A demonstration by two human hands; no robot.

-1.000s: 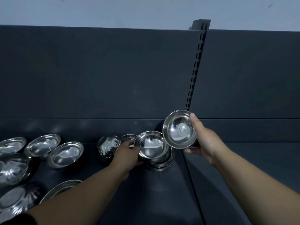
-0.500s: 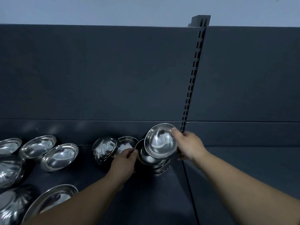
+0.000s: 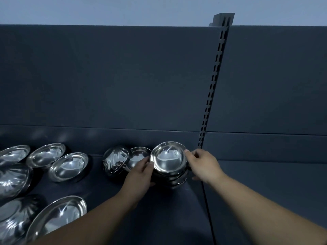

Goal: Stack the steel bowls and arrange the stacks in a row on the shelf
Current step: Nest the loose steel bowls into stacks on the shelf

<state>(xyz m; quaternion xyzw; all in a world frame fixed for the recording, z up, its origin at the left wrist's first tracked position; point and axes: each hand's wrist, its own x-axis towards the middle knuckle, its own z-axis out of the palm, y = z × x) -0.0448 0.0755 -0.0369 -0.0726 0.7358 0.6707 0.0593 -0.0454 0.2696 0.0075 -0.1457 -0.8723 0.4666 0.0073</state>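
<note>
The person is working at the stack (image 3: 175,179) of small steel bowls, which is standing on the shelf (image 3: 159,209) close to the back panel (image 3: 123,76) and just left of the slotted upright (image 3: 212,96). The left hand (image 3: 139,174) is curling round the stack's left side, its thumb lying against the rim of the top bowl (image 3: 168,157), likely bracing the pile so it is not sliding on the smooth shelf. The right hand (image 3: 201,163) is pinching the top bowl's right rim between thumb and fingers, seemingly seating it level in the bowl beneath. The top bowl is sitting mouth up and looking nested, though how squarely cannot be told. Just left of the stack, a tipped bowl (image 3: 115,160) is leaning on its side against a half-hidden bowl (image 3: 139,154), which the left hand is partly covering. Further left, loose bowls (image 3: 69,166) are lying unstacked, some wider than those in the stack, so they are probably calling for stacks of their own, and the row is looking far from finished.
</note>
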